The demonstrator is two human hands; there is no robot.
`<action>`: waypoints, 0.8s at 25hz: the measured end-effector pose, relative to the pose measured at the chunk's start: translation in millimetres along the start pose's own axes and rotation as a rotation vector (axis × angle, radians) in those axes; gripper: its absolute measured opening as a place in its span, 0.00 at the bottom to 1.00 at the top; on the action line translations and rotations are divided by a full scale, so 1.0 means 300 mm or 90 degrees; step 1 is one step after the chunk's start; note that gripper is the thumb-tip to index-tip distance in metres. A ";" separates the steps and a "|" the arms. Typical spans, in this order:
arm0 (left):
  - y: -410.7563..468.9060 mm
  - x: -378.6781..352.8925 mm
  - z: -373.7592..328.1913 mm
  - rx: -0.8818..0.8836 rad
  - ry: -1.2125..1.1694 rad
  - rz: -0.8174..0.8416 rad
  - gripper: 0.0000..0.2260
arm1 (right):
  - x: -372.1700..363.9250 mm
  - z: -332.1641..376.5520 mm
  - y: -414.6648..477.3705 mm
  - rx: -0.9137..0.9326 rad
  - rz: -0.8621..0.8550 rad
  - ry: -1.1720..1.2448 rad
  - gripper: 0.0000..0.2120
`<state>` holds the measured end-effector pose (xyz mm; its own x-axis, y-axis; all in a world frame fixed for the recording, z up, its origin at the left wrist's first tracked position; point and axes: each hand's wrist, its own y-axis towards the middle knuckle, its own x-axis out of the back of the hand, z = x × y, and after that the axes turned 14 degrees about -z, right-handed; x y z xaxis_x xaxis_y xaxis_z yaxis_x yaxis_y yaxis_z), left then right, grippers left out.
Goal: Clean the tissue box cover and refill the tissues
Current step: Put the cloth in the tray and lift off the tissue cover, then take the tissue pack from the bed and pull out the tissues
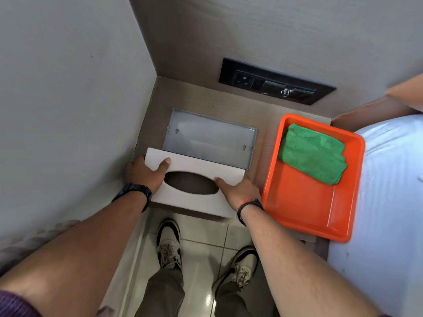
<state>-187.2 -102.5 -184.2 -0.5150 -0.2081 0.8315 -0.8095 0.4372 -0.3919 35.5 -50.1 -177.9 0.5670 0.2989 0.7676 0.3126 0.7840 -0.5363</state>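
A white tissue box cover (196, 164) with an oval slot is held flat over the front of a small wooden bedside table (196, 97). My left hand (146, 173) grips its left end, thumb on top. My right hand (240, 191) grips its right side, thumb at the slot's edge. Behind the cover lies the grey tissue box base (210, 138), open and with no tissues in it. A folded green cloth (313, 153) lies in an orange tray (304, 202) on the right of the table.
A grey wall (68, 99) closes the left side. A black socket panel (274, 81) sits on the back board. A bed with a white sheet (393, 202) borders the tray on the right. My feet stand on tiled floor (206, 236) below.
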 end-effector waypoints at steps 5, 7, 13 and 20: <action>-0.080 0.040 -0.147 -0.237 -0.011 -0.119 0.33 | 0.108 0.099 -0.023 0.118 -0.160 -0.018 0.29; -0.131 0.067 -0.264 -0.335 -0.070 -0.134 0.27 | 0.217 0.135 -0.036 0.217 -0.253 0.013 0.25; -0.466 0.099 -0.693 -0.513 -0.086 0.030 0.10 | 0.738 0.045 -0.065 0.274 -0.474 0.059 0.11; -1.202 -0.064 -0.976 -0.699 -0.132 0.213 0.06 | 1.316 -0.564 -0.119 0.065 -0.665 0.108 0.11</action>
<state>197.1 -0.1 56.4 -0.7755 -0.0339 0.6305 0.0019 0.9984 0.0560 377.1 -52.1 85.0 0.1549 -0.6226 0.7671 0.6445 0.6522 0.3991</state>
